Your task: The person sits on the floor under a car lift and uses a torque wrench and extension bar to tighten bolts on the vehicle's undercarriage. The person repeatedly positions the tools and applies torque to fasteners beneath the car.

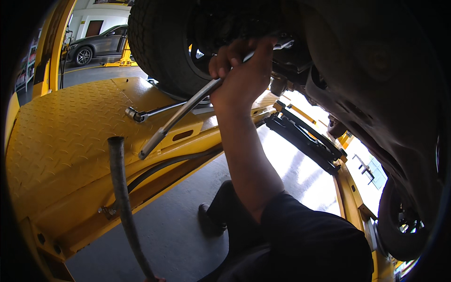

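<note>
My right hand [242, 70] is raised under the car and closed around a long chrome wrench [185, 110]. The wrench slants from its grip end, low over the yellow ramp, up to its head near dark parts beside the tyre; what the head sits on is too dark to tell. At the bottom edge only a few fingertips of my left hand [159, 280] show, against the lower end of a long grey metal pipe [121, 183]. The pipe stands nearly upright, its open end on top. A second bar with a jointed socket head [136, 114] lies on the ramp.
A treaded tyre [157, 47] stands on the yellow chequer-plate ramp [61, 127]. The car's dark underside [376, 80] hangs overhead at right. A black hose [164, 163] runs along the ramp's side. A black jack beam [305, 143] spans between ramps. A grey car [101, 44] is parked behind.
</note>
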Demonstrator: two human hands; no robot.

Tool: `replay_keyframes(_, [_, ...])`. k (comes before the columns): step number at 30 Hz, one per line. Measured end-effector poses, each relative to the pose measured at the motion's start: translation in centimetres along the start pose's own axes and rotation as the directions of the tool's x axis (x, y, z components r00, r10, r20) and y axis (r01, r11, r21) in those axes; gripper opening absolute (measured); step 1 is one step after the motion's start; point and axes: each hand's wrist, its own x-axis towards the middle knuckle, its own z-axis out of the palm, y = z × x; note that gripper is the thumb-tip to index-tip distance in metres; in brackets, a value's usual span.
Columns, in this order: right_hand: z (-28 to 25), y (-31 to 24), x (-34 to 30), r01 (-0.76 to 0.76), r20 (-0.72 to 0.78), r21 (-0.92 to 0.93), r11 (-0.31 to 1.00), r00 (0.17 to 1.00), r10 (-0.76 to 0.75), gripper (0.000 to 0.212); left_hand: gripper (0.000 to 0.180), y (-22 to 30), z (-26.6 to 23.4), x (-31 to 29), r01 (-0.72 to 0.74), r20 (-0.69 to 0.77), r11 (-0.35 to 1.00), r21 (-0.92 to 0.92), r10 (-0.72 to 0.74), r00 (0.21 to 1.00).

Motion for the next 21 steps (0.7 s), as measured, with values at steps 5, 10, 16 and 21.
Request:
replay_keyframes(5, [-1.3, 0.1, 1.2, 0.024, 0.08, -0.02, 1.0, 0.997, -0.022, 0.039, 0.029, 0.4, 0.8, 0.3, -0.072, 0.004, 0.997, 0.018, 0.072, 0.997])
replay_keyframes(10, [-1.5, 0.4, 1.3, 0.019, 0.077, -0.052, 0.998, 0.997, -0.015, 0.038, 0.03, 1.8, 1.3, 0.7, 0.016, 0.002, 0.998, 0.059, -0.016, 1.0])
replay_keyframes(16, [-5.6, -0.1, 1.6, 0.027, 0.261, -0.194, 0.981, 0.965, 0.025, 0.042, 0.028, 1.1, 1.7, 0.6, -0.043, 0.021, 0.995, 0.089, 0.041, 0.999])
replay_keyframes(21, [-5.6, -0.1, 2.0, 0.045, 0.328, -0.216, 0.975, 0.944, 0.029, 0.041, 0.027, 2.0, 2.3, 0.6, -0.017, 0.028, 0.992, 0.121, 0.013, 1.0])
